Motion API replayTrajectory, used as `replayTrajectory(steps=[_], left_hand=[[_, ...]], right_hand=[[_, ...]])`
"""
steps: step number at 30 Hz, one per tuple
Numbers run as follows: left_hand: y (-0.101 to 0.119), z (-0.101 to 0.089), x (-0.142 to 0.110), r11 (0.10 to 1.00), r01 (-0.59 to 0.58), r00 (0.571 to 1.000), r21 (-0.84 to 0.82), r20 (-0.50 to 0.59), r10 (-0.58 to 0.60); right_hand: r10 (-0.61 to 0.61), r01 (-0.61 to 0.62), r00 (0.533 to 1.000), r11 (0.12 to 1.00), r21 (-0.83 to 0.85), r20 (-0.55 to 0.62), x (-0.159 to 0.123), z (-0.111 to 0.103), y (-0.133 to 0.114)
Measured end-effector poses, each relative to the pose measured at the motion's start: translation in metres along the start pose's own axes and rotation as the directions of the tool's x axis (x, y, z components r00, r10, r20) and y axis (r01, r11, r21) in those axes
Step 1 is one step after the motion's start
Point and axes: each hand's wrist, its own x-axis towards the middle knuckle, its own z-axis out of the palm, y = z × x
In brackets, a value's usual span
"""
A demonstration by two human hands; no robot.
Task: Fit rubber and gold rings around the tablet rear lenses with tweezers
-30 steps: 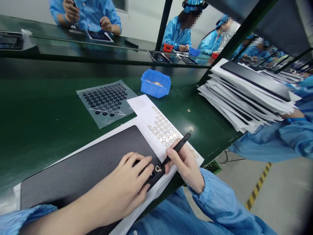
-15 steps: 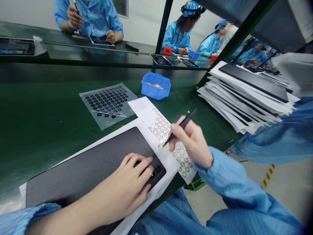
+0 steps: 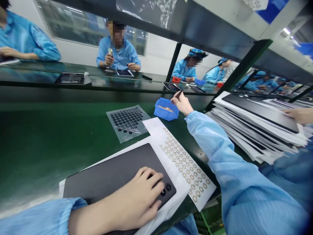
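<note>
My left hand (image 3: pixel 144 195) rests with its fingers apart on the dark back of a tablet (image 3: pixel 110 173), beside the round camera lenses (image 3: pixel 168 187) in its corner. Under the tablet lies white paper (image 3: pixel 177 191). At the far side of the bench, my right hand (image 3: pixel 183 103) pinches black tweezers (image 3: pixel 179 94) over the right rim of a blue bin (image 3: pixel 160 114). Small tan pieces (image 3: pixel 165 108) lie in that bin. Between my hands is a white sheet (image 3: pixel 152 124) with rows of ring-shaped stickers (image 3: pixel 186 164). The tweezers' tips are too small to make out clearly.
A clear sheet of black rings (image 3: pixel 127 119) lies left of the bin. On the right, tablets and white papers form a tall stack (image 3: pixel 234 130), with another person's hand (image 3: pixel 299 116) on it. Co-workers in blue (image 3: pixel 119 54) sit across the bench under a shelf (image 3: pixel 207 29).
My right hand has carried the tweezers from the ring sticker sheet forward to the blue bin. My left hand stays on the tablet. The view has tilted up, and another person's hand now touches the stack.
</note>
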Motion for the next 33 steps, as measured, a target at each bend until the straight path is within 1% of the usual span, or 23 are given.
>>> replayTrajectory(steps=[2,3,4,5,6,8,9,11,12,14,17,19,20,21,22,24,26,27,31,33], left_hand=[[-0.009,-0.003,0.001,1.0,0.01,0.999,0.004,-0.05,-0.01],[-0.018,-0.007,0.002,0.999,0.049,0.994,0.005,-0.093,-0.048],[-0.029,-0.012,0.001,0.993,0.118,0.982,0.003,-0.148,-0.116],[-0.044,-0.018,0.0,0.977,0.213,0.955,-0.003,-0.21,-0.208],[-0.06,-0.025,-0.002,0.945,0.326,0.908,-0.019,-0.271,-0.319],[-0.096,-0.041,-0.01,0.846,0.531,0.778,-0.047,-0.368,-0.509],[-0.113,-0.049,-0.014,0.791,0.609,0.713,-0.063,-0.393,-0.58],[-0.141,-0.062,-0.022,0.691,0.715,0.61,-0.106,-0.387,-0.691],[-0.151,-0.066,-0.024,0.647,0.751,0.571,-0.132,-0.363,-0.737],[-0.163,-0.071,-0.025,0.58,0.795,0.519,-0.177,-0.297,-0.802],[-0.166,-0.072,-0.022,0.521,0.821,0.484,-0.235,-0.198,-0.852],[-0.164,-0.072,-0.02,0.483,0.829,0.468,-0.282,-0.12,-0.875],[-0.163,-0.072,-0.019,0.46,0.832,0.461,-0.309,-0.075,-0.884],[-0.162,-0.073,-0.019,0.435,0.835,0.454,-0.337,-0.027,-0.891],[-0.161,-0.073,-0.019,0.409,0.835,0.447,-0.367,0.021,-0.894],[-0.161,-0.074,-0.018,0.361,0.829,0.44,-0.426,0.098,-0.893],[-0.161,-0.074,-0.017,0.324,0.812,0.436,-0.486,0.134,-0.89],[-0.161,-0.073,-0.017,0.311,0.799,0.435,-0.515,0.138,-0.89],[-0.163,-0.072,-0.016,0.282,0.743,0.437,-0.607,0.12,-0.891],[-0.164,-0.073,-0.017,0.274,0.723,0.442,-0.634,0.12,-0.889]], right_hand=[[-0.048,0.048,0.999,0.999,-0.011,0.003,-0.006,0.003,-0.012],[-0.086,0.086,0.996,0.996,-0.02,0.015,-0.009,0.006,-0.019],[-0.13,0.132,0.99,0.99,-0.045,0.049,-0.011,0.009,-0.025],[-0.174,0.183,0.979,0.98,-0.08,0.101,-0.013,0.014,-0.032],[-0.21,0.23,0.964,0.966,-0.118,0.161,-0.013,0.02,-0.038],[-0.245,0.293,0.937,0.94,-0.177,0.251,-0.013,0.032,-0.049],[-0.256,0.311,0.93,0.931,-0.192,0.266,-0.012,0.038,-0.054],[-0.28,0.334,0.92,0.926,-0.174,0.275,-0.015,0.051,-0.064],[-0.292,0.35,0.908,0.923,-0.158,0.301,-0.019,0.058,-0.069],[-0.315,0.387,0.859,0.915,-0.11,0.404,-0.032,0.073,-0.078],[-0.322,0.416,0.738,0.909,-0.024,0.593,-0.06,0.095,-0.085],[-0.299,0.404,0.664,0.915,0.008,0.685,-0.073,0.105,-0.085],[-0.284,0.393,0.641,0.919,0.013,0.713,-0.077,0.108,-0.084],[-0.27,0.381,0.631,0.924,0.012,0.728,-0.079,0.109,-0.083],[-0.258,0.37,0.632,0.929,0.008,0.731,-0.08,0.109,-0.081],[-0.241,0.347,0.66,0.938,-0.005,0.712,-0.077,0.108,-0.079],[-0.229,0.329,0.689,0.944,-0.014,0.688,-0.074,0.106,-0.078],[-0.224,0.321,0.695,0.947,-0.016,0.684,-0.073,0.106,-0.078],[-0.205,0.297,0.673,0.955,-0.007,0.711,-0.076,0.111,-0.074],[-0.202,0.288,0.671,0.958,0.0,0.714,-0.078,0.114,-0.072]])
